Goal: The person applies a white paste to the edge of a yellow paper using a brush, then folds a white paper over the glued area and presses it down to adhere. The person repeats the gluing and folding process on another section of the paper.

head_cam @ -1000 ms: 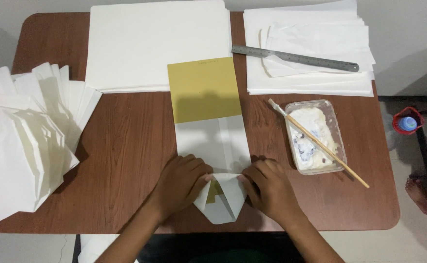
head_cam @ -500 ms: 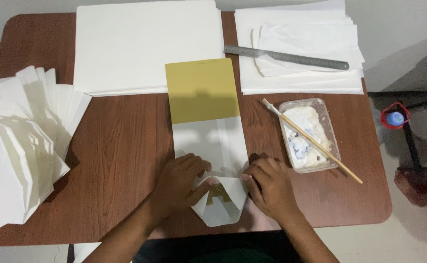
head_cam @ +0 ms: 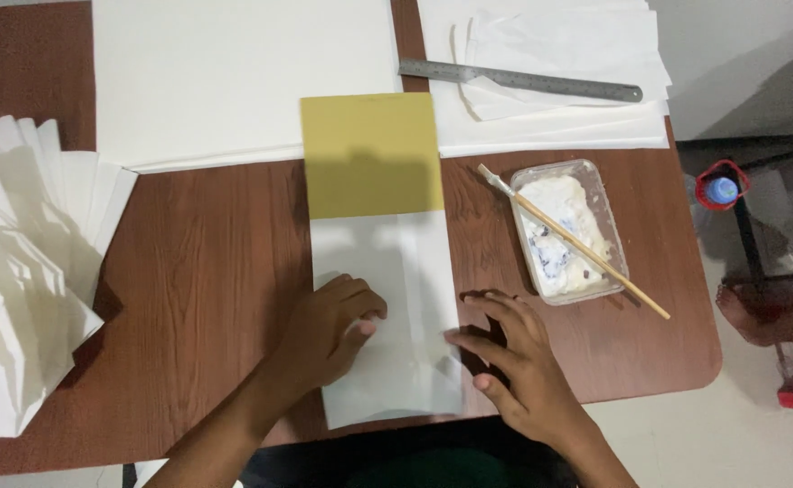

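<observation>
Folded white paper bag (head_cam: 396, 316) lies flat at the desk's (head_cam: 207, 271) near edge, a mustard card (head_cam: 371, 154) projecting from its far end; left hand (head_cam: 329, 330) presses on its left half, fingers loosely curled, grasping nothing; right hand (head_cam: 509, 357), fingers spread, touches its right edge.

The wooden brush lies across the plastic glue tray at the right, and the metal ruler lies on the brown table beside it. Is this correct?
Not quite. In the head view the wooden brush does lie across the plastic glue tray, but the metal ruler lies on the stack of white paper at the far right of the table, not on bare wood.
</observation>
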